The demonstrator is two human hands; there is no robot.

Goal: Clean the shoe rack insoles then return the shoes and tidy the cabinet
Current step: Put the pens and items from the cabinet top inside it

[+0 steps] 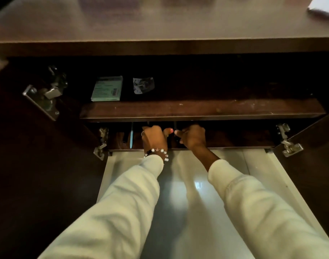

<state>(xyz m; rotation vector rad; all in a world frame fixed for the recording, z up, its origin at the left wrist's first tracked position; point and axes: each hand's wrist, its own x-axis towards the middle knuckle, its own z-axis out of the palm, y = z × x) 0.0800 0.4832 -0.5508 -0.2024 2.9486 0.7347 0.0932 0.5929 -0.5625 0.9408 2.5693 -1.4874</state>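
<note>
Cabinet (160, 47), dark wood, both doors swung open; view looks down into it from above.

Left door (20, 165): inner face dark, w/ two metal hinges, upper hinge (46, 96) and lower hinge (101, 144).

Upper shelf (197, 109): pale green booklet (107, 88) lies flat at far left; just right of it, a small clear packet (143, 85) w/ metal hardware inside. Rest of shelf surface shows dust specks.

Lower compartment (234, 135), beneath shelf: dim. At left, a brownish shoe (120, 139) and a thin pale blue strip (131, 137) standing on edge beside it; exact type of strip not discernible.

Left hand (154, 137): reaches into lower compartment, center-left. Fingers curled, thumb out to the right; what it grips is hidden in shadow, so hold cannot be confirmed. Beaded bracelet (157, 152) on wrist; cream sleeve (122, 202) behind it.

Right hand (192, 137): just right of left hand, nearly touching. Fingers curled around a thin dark item; identity not clear.

Floor (178, 193): glossy white tile, near side, between the two arms.

Right door (313, 156): open, w/ hinge (288, 143) at lower inner edge.

Cabinet top, far right: white sheet (324, 6), blurred.
</note>
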